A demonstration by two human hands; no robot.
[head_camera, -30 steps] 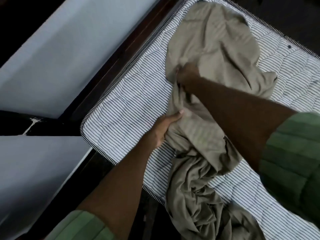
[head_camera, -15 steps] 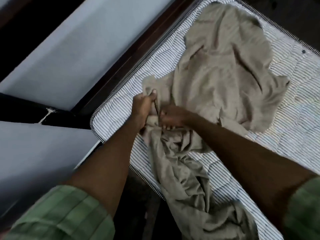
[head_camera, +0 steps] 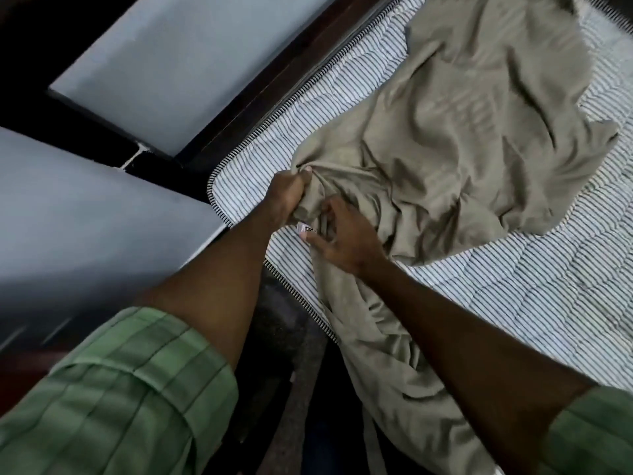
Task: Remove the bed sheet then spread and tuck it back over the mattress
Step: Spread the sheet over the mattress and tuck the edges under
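Sheet (head_camera: 462, 132) bunched in left hand (head_camera: 286, 197), right hand (head_camera: 342, 241) pinching it nr mattress (head_camera: 513, 286) corner.

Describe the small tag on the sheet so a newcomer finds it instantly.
Start at the striped mattress corner nearest the wall. The bunched khaki sheet lies there; the white tag sits between both hands, the only printed white scrap on plain cloth.

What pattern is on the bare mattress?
Thin dark stripes on white, quilted, on the mattress; seen in the head view.
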